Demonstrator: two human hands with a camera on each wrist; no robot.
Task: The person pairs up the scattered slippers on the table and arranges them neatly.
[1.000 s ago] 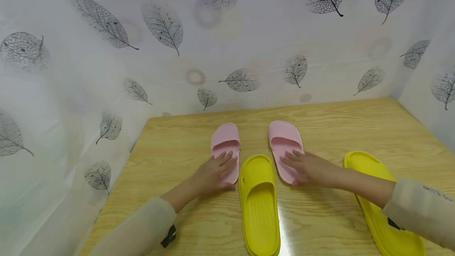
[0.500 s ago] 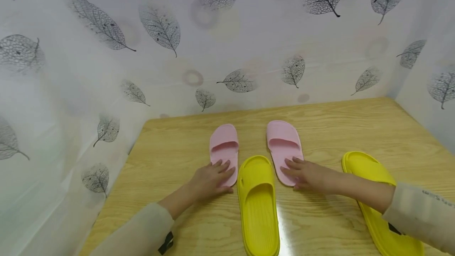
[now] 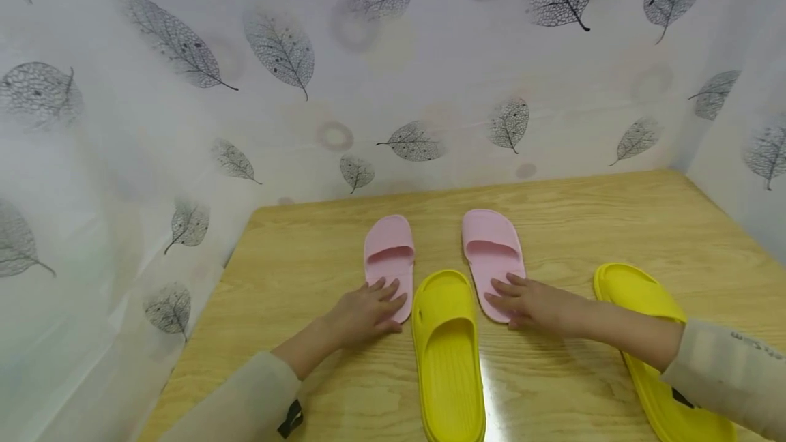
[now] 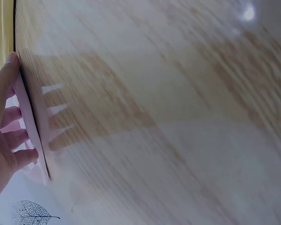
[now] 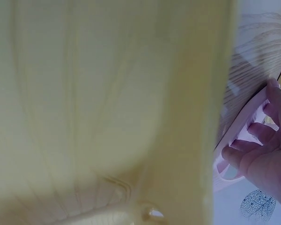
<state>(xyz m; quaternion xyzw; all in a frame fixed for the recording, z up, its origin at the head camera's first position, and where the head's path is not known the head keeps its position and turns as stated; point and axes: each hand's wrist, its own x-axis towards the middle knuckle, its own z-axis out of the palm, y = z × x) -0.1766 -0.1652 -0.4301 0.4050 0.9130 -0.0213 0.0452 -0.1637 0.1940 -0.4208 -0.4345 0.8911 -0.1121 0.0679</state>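
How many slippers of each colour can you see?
Pink slippers: 2
Yellow slippers: 2
Total: 4

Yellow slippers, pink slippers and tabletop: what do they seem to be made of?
Yellow slippers: satin, probably moulded foam or plastic; ribbed, seamless-looking body. Pink slippers: likely similar, matte, evenly coloured. Tabletop: glossy, with glare and wood grain; laminate or varnished wood, I can't tell.
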